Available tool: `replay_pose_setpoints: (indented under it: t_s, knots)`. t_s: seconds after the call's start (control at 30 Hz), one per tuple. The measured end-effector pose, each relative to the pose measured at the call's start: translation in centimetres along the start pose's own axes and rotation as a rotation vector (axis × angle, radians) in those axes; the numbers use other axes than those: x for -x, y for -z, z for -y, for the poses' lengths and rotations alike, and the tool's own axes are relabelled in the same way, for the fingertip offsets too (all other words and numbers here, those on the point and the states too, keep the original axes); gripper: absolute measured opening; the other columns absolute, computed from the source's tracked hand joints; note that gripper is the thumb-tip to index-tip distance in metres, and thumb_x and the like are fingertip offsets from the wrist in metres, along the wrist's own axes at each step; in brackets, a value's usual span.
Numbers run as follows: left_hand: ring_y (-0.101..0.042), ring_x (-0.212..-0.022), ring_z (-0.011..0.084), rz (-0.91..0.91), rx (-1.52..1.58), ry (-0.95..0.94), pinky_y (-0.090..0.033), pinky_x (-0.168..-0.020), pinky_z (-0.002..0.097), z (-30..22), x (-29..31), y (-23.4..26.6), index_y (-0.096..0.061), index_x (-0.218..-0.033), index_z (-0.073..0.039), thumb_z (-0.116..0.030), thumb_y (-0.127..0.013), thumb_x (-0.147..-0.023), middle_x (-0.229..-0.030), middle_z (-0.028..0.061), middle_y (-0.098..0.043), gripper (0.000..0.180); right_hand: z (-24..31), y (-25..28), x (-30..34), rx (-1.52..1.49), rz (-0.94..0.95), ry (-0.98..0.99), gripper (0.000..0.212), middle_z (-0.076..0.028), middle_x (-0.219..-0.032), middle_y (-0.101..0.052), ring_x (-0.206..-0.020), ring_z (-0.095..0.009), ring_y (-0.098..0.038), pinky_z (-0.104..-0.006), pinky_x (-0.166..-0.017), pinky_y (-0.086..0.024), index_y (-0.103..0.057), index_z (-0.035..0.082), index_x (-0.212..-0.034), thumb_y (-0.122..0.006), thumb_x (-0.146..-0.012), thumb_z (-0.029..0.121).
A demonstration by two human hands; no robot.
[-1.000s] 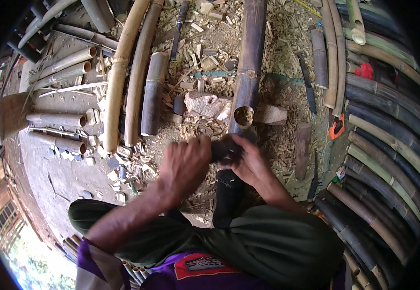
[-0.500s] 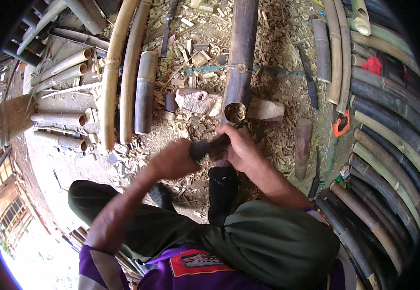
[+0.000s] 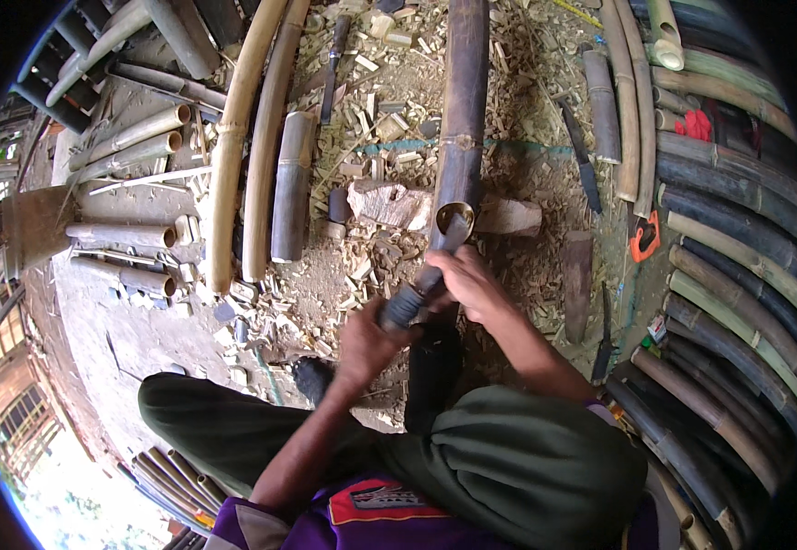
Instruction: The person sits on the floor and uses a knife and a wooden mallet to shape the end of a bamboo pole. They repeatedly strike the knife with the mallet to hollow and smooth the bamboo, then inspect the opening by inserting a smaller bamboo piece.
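Observation:
A dark bamboo pole (image 3: 462, 96) runs away from me, its slanted cut mouth (image 3: 454, 218) facing my hands. The pale blade (image 3: 456, 235) of a knife reaches into that mouth. My left hand (image 3: 368, 341) is closed around the rear of the knife's dark, ringed handle (image 3: 405, 305). Farther forward, my right hand (image 3: 468, 282) is closed around the front of the knife, just below the bamboo mouth. Its fingers partly cover the base of the blade. Under the pole lies a rough block of wood (image 3: 387, 204), showing on both sides.
Wood chips (image 3: 389, 124) litter the ground. Bamboo lengths lie left (image 3: 233, 156), and many more are stacked right (image 3: 738, 229). Long knives (image 3: 582, 160) (image 3: 332, 78) lie on both sides of the pole. An orange-handled tool (image 3: 644, 236) sits near the right stack.
The knife has swung from pointing sideways to pointing forward, and its blade is now in the bamboo mouth. My left hand has come right and nearer to me. The view has shifted slightly.

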State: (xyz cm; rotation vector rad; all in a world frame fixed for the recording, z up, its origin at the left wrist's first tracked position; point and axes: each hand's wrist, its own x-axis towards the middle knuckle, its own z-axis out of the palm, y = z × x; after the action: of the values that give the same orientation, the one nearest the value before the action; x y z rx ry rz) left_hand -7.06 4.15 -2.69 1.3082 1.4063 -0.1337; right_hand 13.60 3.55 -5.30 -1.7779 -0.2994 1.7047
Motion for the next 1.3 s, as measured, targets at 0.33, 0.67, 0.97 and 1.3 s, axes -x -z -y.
replay_pose_setpoints:
  t_s: [0.33, 0.67, 0.97, 1.3]
  knots:
    - [-0.073, -0.08, 0.0281, -0.263, -1.054, -0.516, -0.055, -0.072, 0.0446, -15.2, -3.8, 9.5, -0.072, -0.087, -0.007, -0.013, -0.071, -0.084, -0.084, 0.0116, -0.073, 0.008, 0.4, -2.7, -1.0, -1.211, 0.375, 0.11, 0.029, -0.01, -0.105, -0.074, -0.095, -0.023, -0.072, -0.0498, -0.089, -0.062, -0.067, 0.003, -0.111, -0.058, -0.106, 0.03]
    - [-0.074, -0.075, 0.0326, 0.031, -1.036, -0.563, -0.056, -0.064, 0.0501, -12.2, 0.0, 5.0, -0.067, -0.087, 0.002, -0.018, -0.065, -0.084, -0.075, 0.0199, -0.07, 0.021, -1.0, -3.0, 3.1, -1.116, 0.303, -0.024, 0.028, -0.009, -0.116, -0.07, -0.108, -0.022, -0.067, -0.0366, -0.092, -0.054, -0.06, 0.007, -0.119, -0.058, -0.103, 0.029]
    - [-0.075, -0.079, 0.0248, -0.003, -0.424, -0.617, -0.063, -0.075, 0.0384, -15.3, -13.1, 9.7, -0.074, -0.102, -0.003, -0.013, -0.072, -0.09, -0.095, 0.014, -0.078, 0.016, -10.1, 5.8, 6.6, 0.242, -0.587, 0.476, 0.031, -0.014, -0.1, -0.06, -0.093, -0.031, -0.062, -0.0434, -0.083, -0.048, -0.049, 0.003, -0.125, -0.058, -0.096, 0.01]
    - [-0.06, -0.129, 0.0334, -0.591, -0.556, -0.113, -0.051, -0.104, 0.047, -20.4, -38.7, 15.8, -0.056, -0.136, -0.008, -0.033, -0.073, -0.091, -0.143, 0.0184, -0.055, 0.054, -13.9, 10.3, 5.8, 1.008, -0.935, 0.243, 0.069, -0.026, -0.141, -0.043, -0.131, -0.05, -0.043, -0.0591, -0.108, -0.036, -0.035, 0.001, -0.152, -0.066, -0.096, 0.025]
